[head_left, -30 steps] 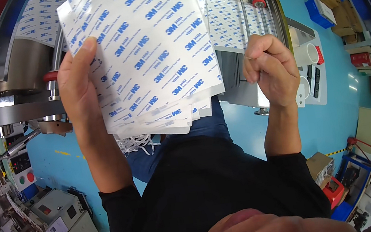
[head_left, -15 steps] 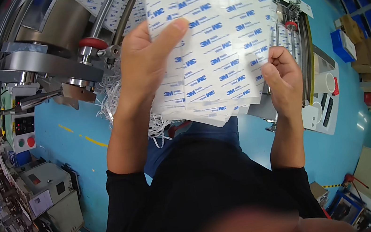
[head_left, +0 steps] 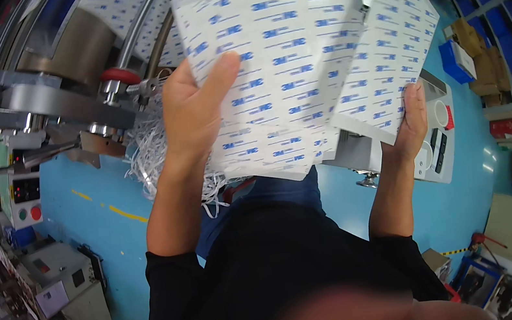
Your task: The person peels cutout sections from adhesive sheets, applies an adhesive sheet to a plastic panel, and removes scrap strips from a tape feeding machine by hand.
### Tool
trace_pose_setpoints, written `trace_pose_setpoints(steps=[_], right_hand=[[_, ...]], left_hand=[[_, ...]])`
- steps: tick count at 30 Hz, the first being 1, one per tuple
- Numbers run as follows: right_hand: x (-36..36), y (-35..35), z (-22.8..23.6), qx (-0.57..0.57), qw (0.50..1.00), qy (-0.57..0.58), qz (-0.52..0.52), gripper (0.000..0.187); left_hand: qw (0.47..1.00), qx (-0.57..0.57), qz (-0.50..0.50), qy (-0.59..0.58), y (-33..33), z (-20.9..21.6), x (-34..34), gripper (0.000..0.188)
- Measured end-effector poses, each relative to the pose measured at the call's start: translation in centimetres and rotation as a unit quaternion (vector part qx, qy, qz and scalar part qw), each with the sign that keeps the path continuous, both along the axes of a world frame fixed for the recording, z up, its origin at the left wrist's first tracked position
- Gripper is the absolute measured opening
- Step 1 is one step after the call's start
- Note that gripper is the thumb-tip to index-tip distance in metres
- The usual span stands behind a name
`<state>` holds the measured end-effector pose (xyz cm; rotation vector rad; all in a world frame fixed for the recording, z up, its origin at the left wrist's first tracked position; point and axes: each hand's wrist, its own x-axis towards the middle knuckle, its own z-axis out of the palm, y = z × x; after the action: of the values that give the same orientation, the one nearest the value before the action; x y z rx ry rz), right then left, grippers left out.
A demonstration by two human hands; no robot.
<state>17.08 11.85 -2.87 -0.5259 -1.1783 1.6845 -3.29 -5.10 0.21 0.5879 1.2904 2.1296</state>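
Grips a pile of white sheets [head_left: 287,77] with blue marks, at 12 o'clock, using the left hand [head_left: 197,112] at 11 o'clock, with thumb closed down on top and other fingers hidden underneath. Holds a tilted loose sheet [head_left: 388,53] at 2 o'clock, using the right hand [head_left: 411,125] at 3 o'clock, with fingers close together at its lower edge; cannot tell the thumb's place. Has curly white strips [head_left: 148,159] at 9 o'clock, a metal machine [head_left: 58,101] at 10.

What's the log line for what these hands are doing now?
left hand: holds stack | right hand: holds sheet, tilted | white strips: seen beside left hand
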Motion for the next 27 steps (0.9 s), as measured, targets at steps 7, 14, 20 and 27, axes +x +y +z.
trace_pose_setpoints(steps=[7,14,20,27], right_hand=[[1.9,1.3,0.9,-0.009,0.997,0.045,-0.066,0.03],[2.3,1.3,0.9,-0.024,0.996,0.056,-0.061,0.029],[2.6,1.4,1.0,-0.016,0.997,0.061,-0.052,0.026],[2.6,2.0,-0.3,-0.036,0.997,0.059,-0.046,0.017]], left_hand=[[1.0,0.02,0.01,-0.011,-0.2,-0.4,0.3,0.026],[1.0,0.008,0.021,-0.013,0.1,-0.7,0.4,0.026],[1.0,0.008,0.014,-0.022,0.2,-0.8,0.5,0.026],[0.998,-0.005,0.024,-0.054,1.1,-1.5,0.6,0.027]])
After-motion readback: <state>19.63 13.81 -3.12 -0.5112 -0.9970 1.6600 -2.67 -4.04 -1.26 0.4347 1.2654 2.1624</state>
